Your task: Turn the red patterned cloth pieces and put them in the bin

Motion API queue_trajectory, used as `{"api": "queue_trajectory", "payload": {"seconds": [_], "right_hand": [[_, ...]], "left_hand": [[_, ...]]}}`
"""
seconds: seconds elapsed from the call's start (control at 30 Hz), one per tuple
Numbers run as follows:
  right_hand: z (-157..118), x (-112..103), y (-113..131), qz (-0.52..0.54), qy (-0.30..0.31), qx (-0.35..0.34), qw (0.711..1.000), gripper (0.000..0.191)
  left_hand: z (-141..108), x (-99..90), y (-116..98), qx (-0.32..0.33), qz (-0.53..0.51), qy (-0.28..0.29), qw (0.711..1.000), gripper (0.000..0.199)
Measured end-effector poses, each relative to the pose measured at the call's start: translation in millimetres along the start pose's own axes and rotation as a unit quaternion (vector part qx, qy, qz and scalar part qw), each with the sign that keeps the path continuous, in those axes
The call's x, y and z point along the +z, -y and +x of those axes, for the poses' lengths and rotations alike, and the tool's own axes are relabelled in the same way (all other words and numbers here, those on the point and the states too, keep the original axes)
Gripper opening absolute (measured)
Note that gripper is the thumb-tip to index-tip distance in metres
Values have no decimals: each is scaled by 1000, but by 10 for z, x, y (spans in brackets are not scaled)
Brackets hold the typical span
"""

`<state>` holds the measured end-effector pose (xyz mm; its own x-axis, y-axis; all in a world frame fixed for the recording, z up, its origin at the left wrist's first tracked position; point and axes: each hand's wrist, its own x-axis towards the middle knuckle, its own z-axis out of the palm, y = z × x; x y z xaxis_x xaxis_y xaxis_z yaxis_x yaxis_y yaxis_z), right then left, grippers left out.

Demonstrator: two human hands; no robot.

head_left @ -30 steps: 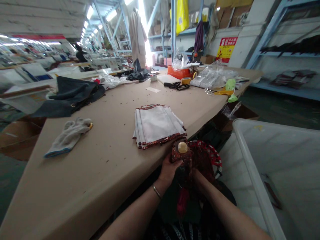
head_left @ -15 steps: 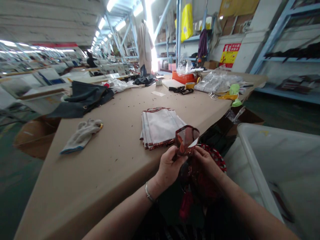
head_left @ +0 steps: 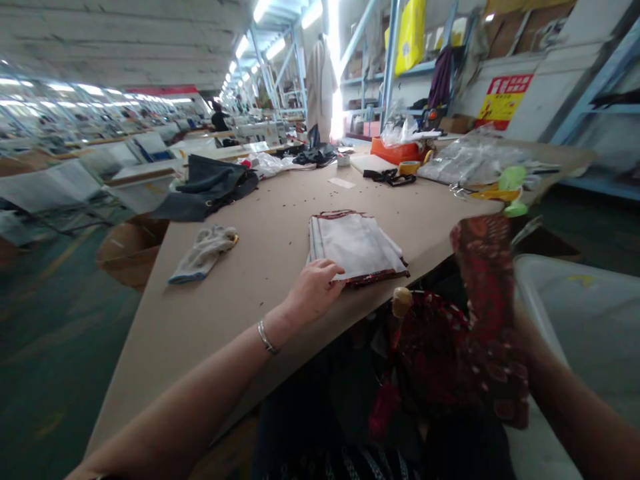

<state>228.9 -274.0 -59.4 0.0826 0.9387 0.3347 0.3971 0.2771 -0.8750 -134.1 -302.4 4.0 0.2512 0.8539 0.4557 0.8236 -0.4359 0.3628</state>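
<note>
A stack of folded white cloth pieces with red-brown patterned borders (head_left: 357, 243) lies near the table's front edge. My left hand (head_left: 315, 290) rests at its near left corner, fingers extended and slightly bent, holding nothing. To the right, a long red-brown patterned cloth piece (head_left: 487, 293) is up in the air, blurred by motion. My right hand is hidden behind this cloth, with only the forearm (head_left: 555, 367) showing. Below the table edge, more dark red patterned fabric (head_left: 433, 347) sits in a round bundle over my lap. A tan rounded knob (head_left: 401, 302) shows beside it.
A work glove (head_left: 205, 253) and dark grey fabric (head_left: 210, 183) lie on the table's left side. Plastic bags (head_left: 475, 157), an orange box (head_left: 397, 152) and tape stand at the back. A white bin (head_left: 585, 300) is at right, a cardboard box (head_left: 133, 250) at left.
My hands have parted: the left moved from the red-brown piece to the stack, the right swung rightward with patterned cloth. The view has turned left.
</note>
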Motion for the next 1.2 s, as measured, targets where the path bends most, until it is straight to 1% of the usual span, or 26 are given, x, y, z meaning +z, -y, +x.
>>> {"api": "queue_trajectory", "payload": {"seconds": [0.07, 0.13, 0.2, 0.23, 0.27, 0.3, 0.33, 0.37, 0.43, 0.47, 0.53, 0.57, 0.6, 0.63, 0.67, 0.73, 0.8, 0.83, 0.87, 0.93, 1.0, 1.03, 1.07, 1.1, 1.13, 1.2], "right_hand": [[-260, 174, -510, -40, 31, 92, 994, 24], [-476, 323, -899, -106, 39, 179, 977, 20], [-581, 404, -1129, -163, 23, 221, 961, 25], [-585, 419, -1172, -177, 12, 221, 959, 30], [-561, 424, -1157, -178, -1, 208, 962, 37], [-516, 423, -1078, -167, -15, 186, 968, 42], [-458, 424, -934, -147, -29, 157, 976, 45], [-397, 434, -728, -120, -36, 121, 985, 44], [-291, 496, -172, -63, -29, 27, 997, 36], [-252, 555, 142, -58, -4, -44, 997, 29], [-195, 732, 740, -73, 43, -214, 973, 20], [-167, 843, 988, -99, 84, -269, 954, 20], [-131, 965, 1187, -139, 118, -307, 934, 21], [-84, 1089, 1334, -186, 149, -326, 915, 22], [-22, 1209, 1429, -241, 175, -330, 896, 25], [145, 1402, 1503, -343, 206, -314, 861, 27], [338, 1484, 1498, -412, 219, -279, 839, 29], [424, 1475, 1493, -434, 216, -258, 835, 31], [492, 1436, 1499, -449, 206, -236, 837, 32], [532, 1293, 1546, -451, 171, -200, 853, 33], [411, 1128, 1614, -424, 142, -193, 873, 31], [291, 1059, 1636, -405, 137, -202, 881, 30], [139, 1005, 1638, -387, 142, -214, 886, 27], [-32, 967, 1612, -372, 154, -226, 887, 24], [-212, 944, 1557, -362, 173, -230, 886, 19], [-549, 927, 1370, -350, 222, -208, 886, 14]], "left_hand": [[-35, 77, 55, 22, 62, 34, 997, 18], [-36, 130, 81, 29, 103, 55, 993, 18], [-11, 156, 98, 28, 124, 71, 989, 18], [5, 160, 105, 27, 128, 78, 988, 20], [21, 161, 110, 26, 129, 84, 988, 22], [35, 158, 114, 24, 127, 88, 988, 24], [46, 154, 115, 21, 125, 91, 988, 25], [55, 149, 113, 15, 124, 93, 988, 26], [65, 139, 100, 2, 127, 97, 987, 25], [68, 134, 87, -7, 131, 96, 987, 24], [72, 116, 46, -29, 138, 82, 987, 23], [75, 102, 18, -38, 140, 67, 987, 22], [78, 83, -13, -45, 141, 49, 988, 21], [81, 59, -46, -48, 141, 30, 988, 21], [84, 29, -78, -47, 139, 11, 989, 20], [84, -43, -131, -37, 129, -23, 991, 18], [68, -118, -155, -36, 113, -49, 992, 17], [52, -149, -154, -37, 106, -59, 992, 17], [30, -172, -146, -41, 99, -67, 992, 16], [-26, -186, -121, -58, 83, -84, 991, 13], [-92, -159, -118, -95, 32, -94, 991, 11], [-125, -138, -138, -129, -25, -95, 987, 11], [-159, -116, -180, -172, -107, -98, 974, 10], [-194, -98, -244, -220, -211, -105, 947, 9], [-232, -83, -329, -263, -323, -118, 901, 7], [-322, -55, -538, -320, -515, -139, 783, 9]]}}
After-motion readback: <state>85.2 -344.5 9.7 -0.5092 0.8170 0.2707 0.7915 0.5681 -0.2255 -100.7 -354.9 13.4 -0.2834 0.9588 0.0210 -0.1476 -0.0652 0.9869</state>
